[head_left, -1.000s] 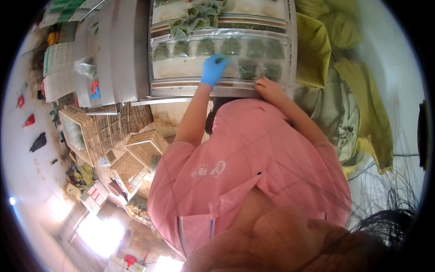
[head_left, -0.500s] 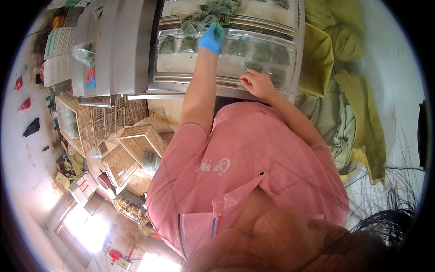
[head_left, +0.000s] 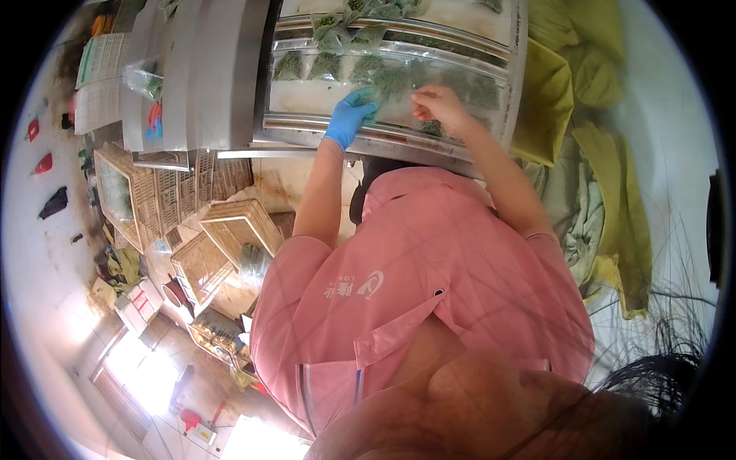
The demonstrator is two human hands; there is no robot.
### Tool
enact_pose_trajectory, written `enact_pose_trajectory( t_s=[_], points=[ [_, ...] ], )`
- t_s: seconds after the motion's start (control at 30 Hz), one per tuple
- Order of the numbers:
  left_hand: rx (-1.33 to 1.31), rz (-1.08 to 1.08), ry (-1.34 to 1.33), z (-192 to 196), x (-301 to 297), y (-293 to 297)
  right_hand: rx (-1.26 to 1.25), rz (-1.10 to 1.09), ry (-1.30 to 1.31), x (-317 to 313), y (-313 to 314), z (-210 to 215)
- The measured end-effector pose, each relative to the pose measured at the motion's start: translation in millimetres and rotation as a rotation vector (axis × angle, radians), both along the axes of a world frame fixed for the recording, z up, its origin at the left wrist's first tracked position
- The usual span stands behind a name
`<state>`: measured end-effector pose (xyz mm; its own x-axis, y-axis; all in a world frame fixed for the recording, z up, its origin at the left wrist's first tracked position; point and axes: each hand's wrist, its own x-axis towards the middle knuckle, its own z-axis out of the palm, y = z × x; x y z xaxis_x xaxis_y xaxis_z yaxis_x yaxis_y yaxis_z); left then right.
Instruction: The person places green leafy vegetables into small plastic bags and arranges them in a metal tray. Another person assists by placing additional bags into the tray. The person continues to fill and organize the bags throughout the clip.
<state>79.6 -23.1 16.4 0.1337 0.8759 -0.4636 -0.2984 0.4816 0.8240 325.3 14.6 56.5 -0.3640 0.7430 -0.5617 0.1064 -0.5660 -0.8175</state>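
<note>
My left hand (head_left: 353,116), in a blue glove, is over the near tray section with its fingertips closed at the edge of a clear plastic bag (head_left: 392,83) of green plant bits. My bare right hand (head_left: 441,109) is to the right of it, thumb and fingers pinched together close to the same bag. Whatever lies between those fingers is too small to make out. Beyond my hands, similar filled bags lie in a row, among them one bag (head_left: 326,66) at the left. More bags (head_left: 364,34) are heaped over the metal rail behind.
A metal machine housing (head_left: 207,77) stands left of the tray bed (head_left: 299,96). Yellow-green cloth (head_left: 546,100) hangs along the right side. Stacked plastic crates (head_left: 238,222) are at the lower left. Near the tray runs a metal front rail (head_left: 368,136).
My left hand has drawn back from the heaped bags toward me. My right hand has moved up and in, so both hands are now close together with a bag between them.
</note>
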Motion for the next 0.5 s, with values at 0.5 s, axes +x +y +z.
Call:
enact_pose_trajectory(
  t_s=[0.5],
  points=[
    [0.442,-0.321,1.033,-36.4,-12.4,-12.6,0.775,0.610,-0.862,-16.0,-36.2,-2.8]
  ],
)
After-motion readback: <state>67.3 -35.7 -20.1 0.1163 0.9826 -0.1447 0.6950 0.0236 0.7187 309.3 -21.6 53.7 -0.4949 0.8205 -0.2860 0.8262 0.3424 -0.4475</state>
